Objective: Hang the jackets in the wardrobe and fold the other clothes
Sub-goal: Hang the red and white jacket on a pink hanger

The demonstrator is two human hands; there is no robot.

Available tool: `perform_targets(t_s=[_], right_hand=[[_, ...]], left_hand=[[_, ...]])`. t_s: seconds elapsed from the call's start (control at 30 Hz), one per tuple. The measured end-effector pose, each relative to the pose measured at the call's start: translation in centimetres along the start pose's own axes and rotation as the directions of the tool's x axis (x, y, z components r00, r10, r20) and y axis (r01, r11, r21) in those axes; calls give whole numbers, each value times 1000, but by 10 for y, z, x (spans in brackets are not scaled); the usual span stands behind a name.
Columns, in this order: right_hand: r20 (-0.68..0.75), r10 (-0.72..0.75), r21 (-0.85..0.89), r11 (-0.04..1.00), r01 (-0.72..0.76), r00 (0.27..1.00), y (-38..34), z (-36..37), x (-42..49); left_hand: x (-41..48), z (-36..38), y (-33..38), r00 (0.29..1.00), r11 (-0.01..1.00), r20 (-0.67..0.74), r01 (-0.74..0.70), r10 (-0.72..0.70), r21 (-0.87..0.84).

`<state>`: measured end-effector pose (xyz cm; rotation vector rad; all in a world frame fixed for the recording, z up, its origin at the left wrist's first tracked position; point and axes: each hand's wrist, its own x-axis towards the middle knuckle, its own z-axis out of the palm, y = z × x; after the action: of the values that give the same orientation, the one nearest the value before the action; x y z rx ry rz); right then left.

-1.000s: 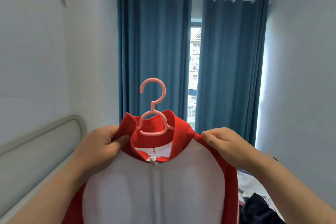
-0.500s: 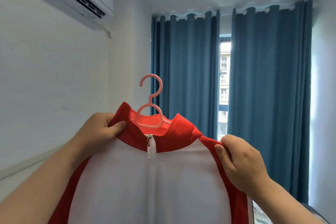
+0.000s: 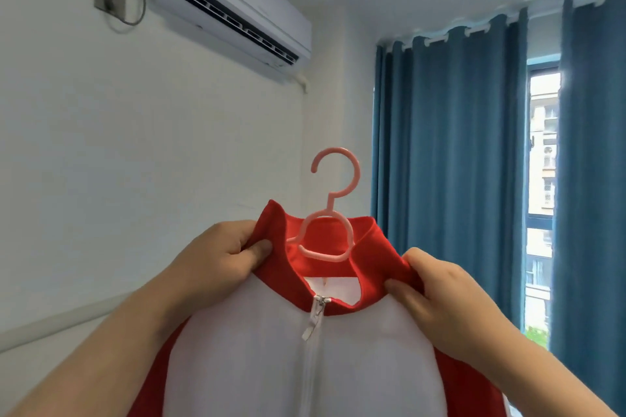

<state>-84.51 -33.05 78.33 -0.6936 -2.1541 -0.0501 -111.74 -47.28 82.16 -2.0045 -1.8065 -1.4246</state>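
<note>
- At centre, held up before a white wall: red-and-white zip-front fabric jacket (image 3: 338, 366), collar upright, zip nearly closed.
- Inside the collar: pink plastic hanger (image 3: 333, 210), hook pointing up in open air.
- Left hand (image 3: 220, 257): pinching the collar's left edge.
- Right hand (image 3: 450, 301): fingers curled, gripping red fabric at the opposite shoulder.
- Upper left: white wall-mounted air conditioner (image 3: 244, 13).
- Right: blue pleated curtains (image 3: 450, 162), parted.

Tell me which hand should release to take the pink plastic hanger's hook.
Probably left: the left hand pinches the red jacket collar beside the pink plastic hanger, higher than the right hand.
</note>
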Motion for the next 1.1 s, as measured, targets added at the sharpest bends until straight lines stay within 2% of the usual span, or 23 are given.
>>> perform_targets(t_s=[0.07, 0.13, 0.2, 0.27, 0.33, 0.53, 0.63, 0.8, 0.97, 1.1], right_hand=[[-4, -8, 92, 996, 9, 1000, -8, 12, 3], [-9, -20, 180, 983, 21, 1000, -15, 24, 6], [14, -38, 237, 971, 34, 999, -22, 35, 9], [28, -67, 293, 955, 56, 997, -31, 50, 12], [59, -92, 320, 945, 69, 994, -42, 65, 12], [140, -222, 399, 904, 151, 965, -93, 112, 13], [135, -303, 457, 864, 212, 943, -126, 131, 15], [183, -351, 560, 805, 196, 918, -179, 170, 16], [205, -383, 614, 767, 186, 901, -204, 204, 16], [229, -440, 662, 725, 192, 868, -214, 226, 15]], left_hand=[[-19, -11, 0, 999, 999, -51, 20, -18, 51], [-40, -24, -2, 986, 981, -166, 56, -25, 184], [-64, -36, -6, 956, 911, -294, 133, -13, 391], [-92, -43, -12, 936, 796, -353, 208, 8, 568], [-118, -47, -18, 932, 736, -362, 257, -18, 626], [-177, -80, -36, 859, 602, -491, 468, -141, 646], [-204, -104, -43, 830, 546, -540, 520, -142, 656], [-239, -138, -57, 774, 485, -608, 606, -177, 631], [-258, -155, -70, 739, 406, -639, 663, -216, 629], [-277, -155, -70, 700, 381, -669, 706, -249, 597]])
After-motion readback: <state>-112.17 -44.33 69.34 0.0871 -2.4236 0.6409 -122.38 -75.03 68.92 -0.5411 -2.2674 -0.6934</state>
